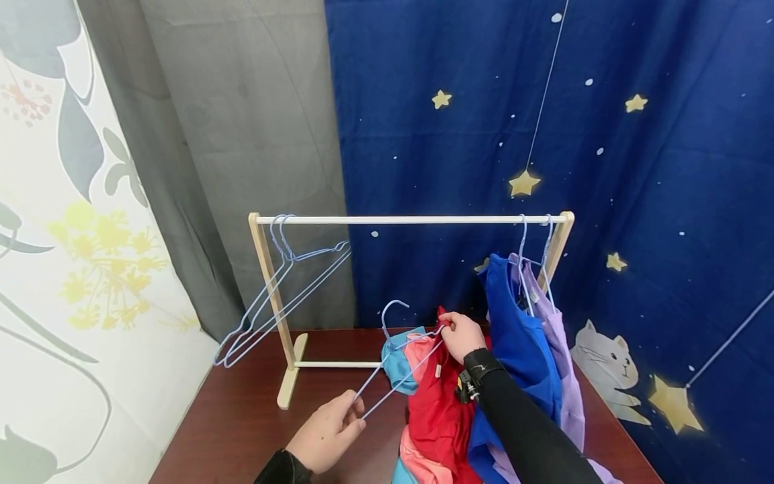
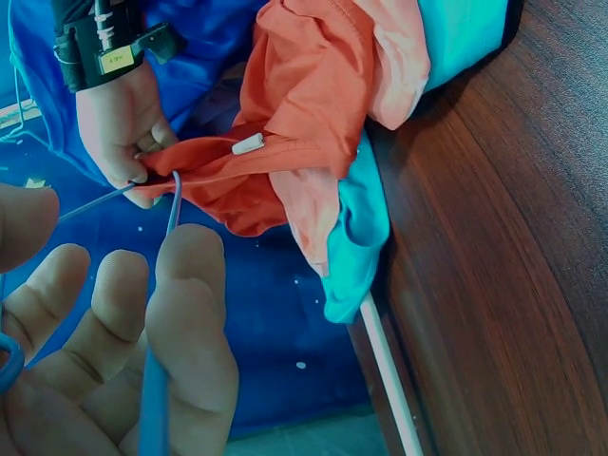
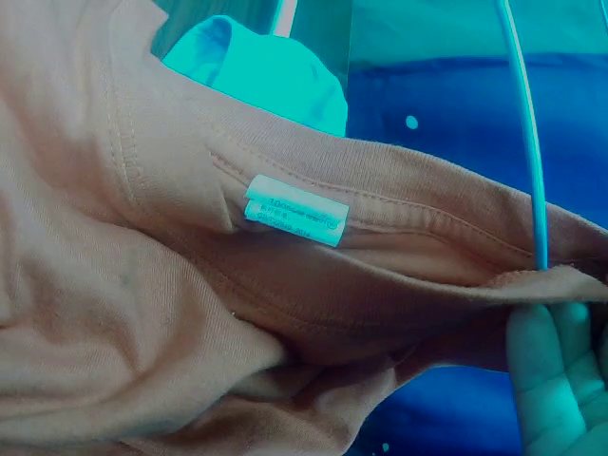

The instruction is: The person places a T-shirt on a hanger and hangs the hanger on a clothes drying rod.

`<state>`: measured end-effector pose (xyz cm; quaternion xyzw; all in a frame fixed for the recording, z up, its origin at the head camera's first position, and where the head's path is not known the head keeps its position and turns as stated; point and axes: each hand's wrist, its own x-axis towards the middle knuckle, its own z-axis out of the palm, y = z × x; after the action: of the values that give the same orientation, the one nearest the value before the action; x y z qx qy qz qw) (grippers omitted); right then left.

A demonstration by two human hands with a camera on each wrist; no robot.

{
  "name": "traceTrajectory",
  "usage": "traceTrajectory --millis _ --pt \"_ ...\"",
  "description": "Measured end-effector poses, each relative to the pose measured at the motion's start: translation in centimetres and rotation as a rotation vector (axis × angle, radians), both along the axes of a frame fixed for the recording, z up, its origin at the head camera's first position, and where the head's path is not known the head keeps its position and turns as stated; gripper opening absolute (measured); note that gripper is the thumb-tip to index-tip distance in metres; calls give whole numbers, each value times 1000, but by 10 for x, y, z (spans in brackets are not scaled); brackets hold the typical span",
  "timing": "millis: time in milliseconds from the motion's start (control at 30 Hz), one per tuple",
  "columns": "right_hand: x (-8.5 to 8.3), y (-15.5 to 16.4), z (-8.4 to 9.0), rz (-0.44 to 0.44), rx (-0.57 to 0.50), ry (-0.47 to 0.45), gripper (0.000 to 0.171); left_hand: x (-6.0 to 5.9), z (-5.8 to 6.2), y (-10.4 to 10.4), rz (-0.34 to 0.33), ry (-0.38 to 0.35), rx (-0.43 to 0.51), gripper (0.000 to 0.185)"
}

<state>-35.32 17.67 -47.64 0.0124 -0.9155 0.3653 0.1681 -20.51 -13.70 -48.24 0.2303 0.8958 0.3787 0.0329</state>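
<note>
Your left hand (image 1: 326,430): fingers curled round the lower end of one light-blue wire hanger (image 1: 396,363), thin and smooth, its hook (image 1: 392,310) pointing up over the table.

Your right hand (image 1: 462,335): black sleeve and a black wrist strap; thumb and fingers pinch the collar edge of the red shirt (image 1: 438,403) together with the hanger's other shoulder. In the right wrist view a fingertip presses the hem where the wire meets the fabric.

Red shirt: soft knit jersey, ribbed collar seam, one small white sewn-in label (image 2: 248,143). It lies crumpled on the table, just in front of the rack, touching the other garments.

Beside and under it, in one heap: one pink garment (image 1: 420,349) and one teal garment (image 1: 396,363), both soft cloth, folded loosely.

Rack (image 1: 411,220): one white round rail on pale wooden uprights with flat wooden feet, standing on the table.

On the rail, left end: a bunch of empty blue wire hangers (image 1: 284,289), at least two, swung out at a slant; exact count cannot be told.

On the rail, right end: two hangers, carrying one royal-blue shirt (image 1: 520,349) and one lilac shirt (image 1: 559,363), hanging side by side and touching.

Table (image 1: 242,423): one, dark reddish wood grain, smooth.
</note>
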Motion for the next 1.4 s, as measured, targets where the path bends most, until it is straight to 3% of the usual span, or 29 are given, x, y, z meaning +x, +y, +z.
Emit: traceTrajectory --millis 533,1100,1400 --pt "7 -7 6 72 -5 -43 37 -3 -1 7 16 2 9 13" --pt "15 -12 6 95 -108 -20 26 -4 -2 18 42 -49 6 15" --pt "19 -14 10 164 -113 -3 28 -7 -1 22 40 -59 15 14"
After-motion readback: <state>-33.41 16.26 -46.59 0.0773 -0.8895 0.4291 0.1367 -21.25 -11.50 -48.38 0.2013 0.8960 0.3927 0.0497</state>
